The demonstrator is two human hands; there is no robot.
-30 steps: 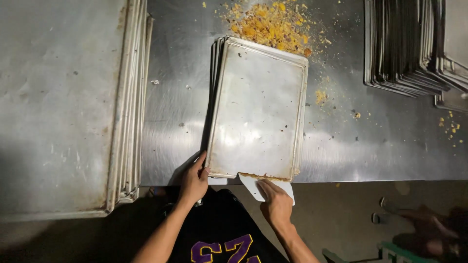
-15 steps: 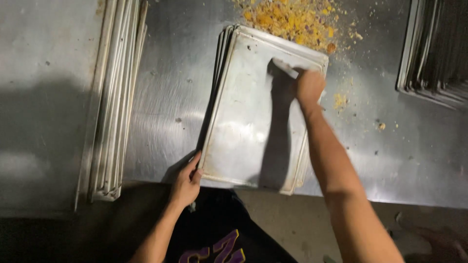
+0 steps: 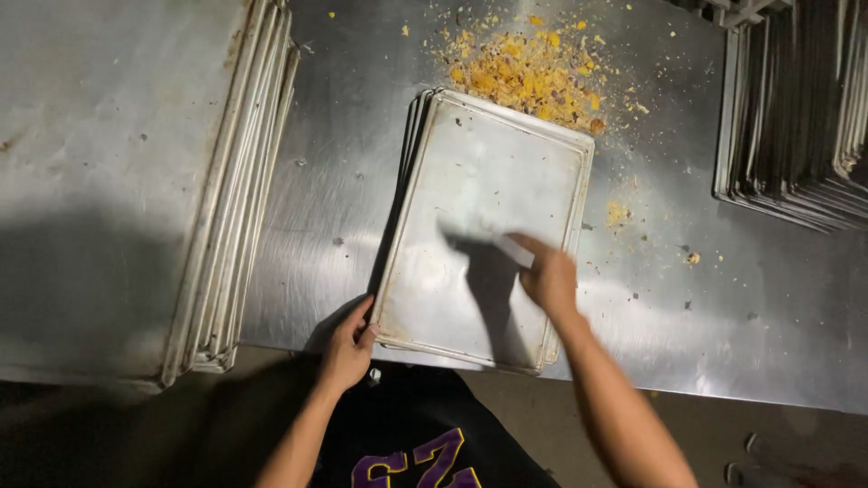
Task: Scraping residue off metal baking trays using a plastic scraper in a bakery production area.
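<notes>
So the left hand (image 3: 348, 348) is clamped on the near left corner of the top baking tray (image 3: 484, 226), which sits on a small stack on the steel table (image 3: 325, 181). Right hand (image 3: 549, 278) is curled around a pale scraper (image 3: 508, 248), blurry, pressed on the tray, with yellow crumbs (image 3: 533, 77) piled just past its far edge.

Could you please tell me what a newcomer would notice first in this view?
Probably the heap of yellow-orange crumbs on the steel table, just beyond the far edge of the central metal tray. The right hand sweeps a pale scraper over that tray, while the left hand steadies its near corner.
</notes>
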